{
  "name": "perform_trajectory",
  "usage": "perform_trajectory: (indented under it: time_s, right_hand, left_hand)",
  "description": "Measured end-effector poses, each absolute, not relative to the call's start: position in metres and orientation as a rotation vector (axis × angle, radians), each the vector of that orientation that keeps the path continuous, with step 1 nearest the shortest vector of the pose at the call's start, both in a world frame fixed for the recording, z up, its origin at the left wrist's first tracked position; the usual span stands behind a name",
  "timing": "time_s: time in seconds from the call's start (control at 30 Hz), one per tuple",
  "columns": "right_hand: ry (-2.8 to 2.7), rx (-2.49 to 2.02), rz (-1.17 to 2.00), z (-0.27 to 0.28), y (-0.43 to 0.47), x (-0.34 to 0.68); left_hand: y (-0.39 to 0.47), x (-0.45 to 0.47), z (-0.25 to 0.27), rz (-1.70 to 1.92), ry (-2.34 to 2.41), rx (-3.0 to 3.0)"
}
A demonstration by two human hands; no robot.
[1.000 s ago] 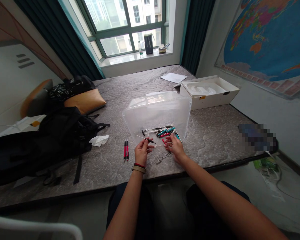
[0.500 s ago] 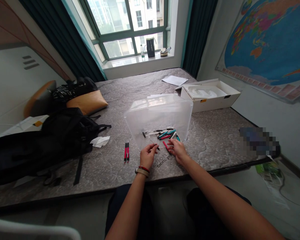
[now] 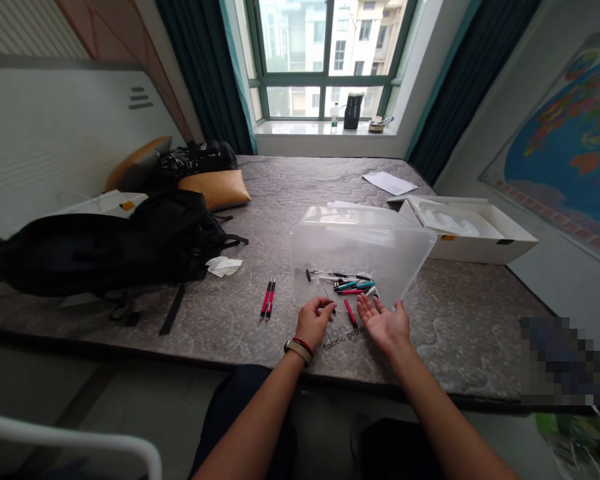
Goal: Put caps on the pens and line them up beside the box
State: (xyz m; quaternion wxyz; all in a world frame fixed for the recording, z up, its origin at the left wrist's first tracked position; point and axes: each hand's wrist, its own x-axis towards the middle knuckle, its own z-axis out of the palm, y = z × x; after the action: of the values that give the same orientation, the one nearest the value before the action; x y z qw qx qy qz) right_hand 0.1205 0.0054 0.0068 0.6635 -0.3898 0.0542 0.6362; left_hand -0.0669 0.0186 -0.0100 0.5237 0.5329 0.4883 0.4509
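My left hand [image 3: 314, 321] is closed in a pinch on a thin pen part [image 3: 333, 307], a slim rod with a dark end; its exact kind is too small to make out. My right hand [image 3: 386, 325] is open, palm up, with nothing in it. Between the hands a red pen barrel [image 3: 349, 311] lies on the mattress, close to my right fingertips. Beyond them, a clear plastic bin [image 3: 395, 250] rests on its side, with several teal, red, black and white pen pieces [image 3: 347, 285] at its opening. Two red-and-black pens [image 3: 267, 300] lie side by side to the left.
A black backpack [image 3: 95, 250] and a crumpled tissue [image 3: 224, 267] lie to the left, with a tan cushion [image 3: 215, 188] behind. An opened white box [image 3: 470, 247] stands right of the bin. The patterned mattress [image 3: 460, 347] ends at a dark front edge.
My right hand has let go of the red barrel, which now lies on the mattress, and has opened palm up. My left hand keeps its pinch. The camera view has turned left.
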Motion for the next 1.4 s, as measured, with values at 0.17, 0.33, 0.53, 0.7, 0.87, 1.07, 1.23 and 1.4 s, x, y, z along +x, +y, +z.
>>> perform_trajectory:
  time_s: [0.17, 0.33, 0.53, 0.7, 0.87, 1.07, 1.23, 1.4]
  right_hand:
    - [0.083, -0.922, 1.414, 0.009, 0.005, 0.116]
    - [-0.196, -0.706, 1.4, 0.022, 0.002, 0.108]
    - [-0.276, -0.684, 1.429, 0.023, 0.0, 0.105]
    - [-0.395, -0.75, 1.468, 0.026, 0.0, 0.09]
    - [-0.551, -0.793, 1.476, 0.032, -0.001, 0.072]
    - [-0.481, -0.792, 1.571, 0.035, 0.004, 0.09]
    - [-0.541, -0.926, 1.613, 0.035, 0.008, 0.102]
    - [-0.643, -1.146, 1.275, 0.029, 0.012, 0.11]
  left_hand:
    - [0.02, -0.068, -0.009, 1.088, 1.173, 1.265]
    - [0.013, -0.064, -0.004, 1.07, 1.156, 1.292]
    - [0.008, -0.059, -0.004, 1.019, 1.126, 1.34]
    - [0.006, -0.06, 0.0, 0.992, 1.088, 1.394]
    - [0.002, -0.067, 0.016, 0.981, 0.82, 1.531]
    - [-0.009, -0.067, 0.018, 0.852, 0.625, 1.785]
    - [-0.03, -0.056, 0.012, 0.73, 0.435, 1.947]
    - [-0.038, -0.054, 0.014, 0.728, 0.672, 1.919]
